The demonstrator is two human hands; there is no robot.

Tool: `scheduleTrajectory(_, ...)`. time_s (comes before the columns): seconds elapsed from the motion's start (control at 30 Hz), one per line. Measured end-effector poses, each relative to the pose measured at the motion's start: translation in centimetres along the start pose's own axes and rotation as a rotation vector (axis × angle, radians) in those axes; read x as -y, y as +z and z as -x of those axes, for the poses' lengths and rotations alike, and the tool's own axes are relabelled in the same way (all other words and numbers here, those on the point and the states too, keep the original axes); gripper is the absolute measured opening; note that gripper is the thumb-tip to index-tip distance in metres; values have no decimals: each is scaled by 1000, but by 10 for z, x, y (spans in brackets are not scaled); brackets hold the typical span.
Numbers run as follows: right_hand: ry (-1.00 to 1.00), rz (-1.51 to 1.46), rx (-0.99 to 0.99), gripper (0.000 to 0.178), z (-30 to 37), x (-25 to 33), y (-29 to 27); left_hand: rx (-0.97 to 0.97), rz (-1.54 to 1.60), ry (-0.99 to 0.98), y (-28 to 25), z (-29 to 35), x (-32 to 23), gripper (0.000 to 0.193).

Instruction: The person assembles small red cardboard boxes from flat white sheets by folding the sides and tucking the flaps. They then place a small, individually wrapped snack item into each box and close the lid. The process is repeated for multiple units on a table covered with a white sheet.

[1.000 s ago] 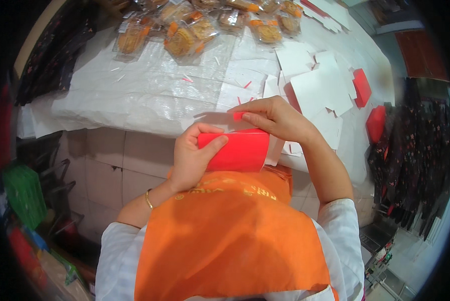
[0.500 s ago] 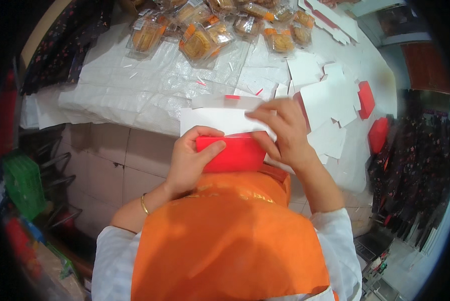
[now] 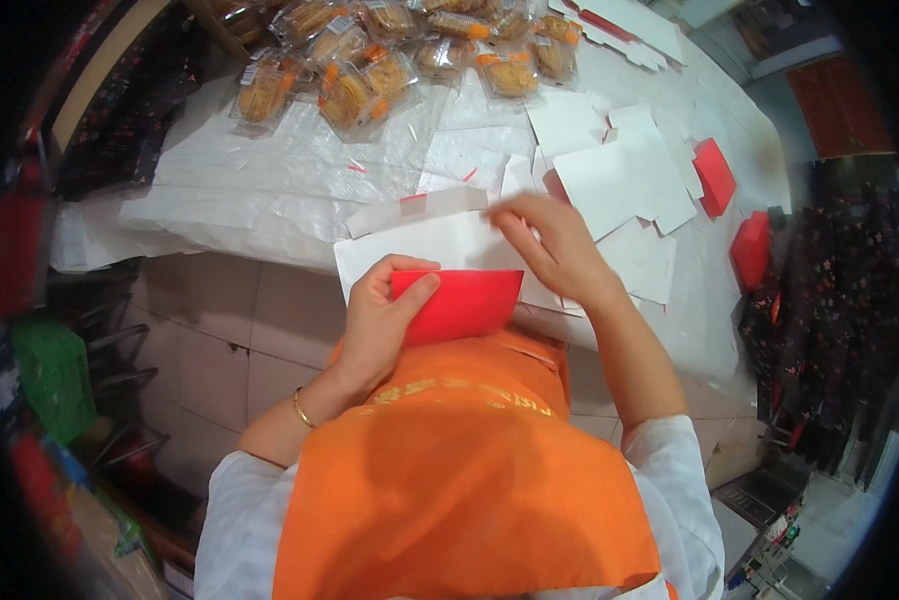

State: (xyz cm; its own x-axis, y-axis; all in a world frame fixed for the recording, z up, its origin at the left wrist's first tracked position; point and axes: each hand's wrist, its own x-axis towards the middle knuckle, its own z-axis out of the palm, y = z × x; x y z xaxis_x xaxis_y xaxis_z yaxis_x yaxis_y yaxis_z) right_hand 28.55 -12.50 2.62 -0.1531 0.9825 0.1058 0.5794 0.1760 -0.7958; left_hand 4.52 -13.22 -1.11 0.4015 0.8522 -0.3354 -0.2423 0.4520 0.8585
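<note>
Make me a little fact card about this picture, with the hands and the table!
Left hand: pinches a folded red-and-white cardboard piece
Right hand: raised, fingers bent, near the piece's white panel; touching is unclear
Cardboard piece: red panel nearer the person, white panel beyond
Table cover: white plastic sheet
Table's far side: clear plastic packs of golden-brown food
Table's right side: flat white cardboard sheets, red cardboard shapes
Clothing: orange apron
</note>
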Motion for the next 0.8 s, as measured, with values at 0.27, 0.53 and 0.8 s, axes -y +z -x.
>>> scheduleTrajectory(0.27,-108,357,378,31,-94,-40,54,-37,45,-35,-10,-5,-9,19)
scheduleTrajectory(0.53,272,-24,632,30,-101,-18,48,-128,269,-77,-25,-7,2,23)
scheduleTrajectory(0.8,187,-134,605,26,-92,-4,42,-93,227,-56,-31,-10,4,24)
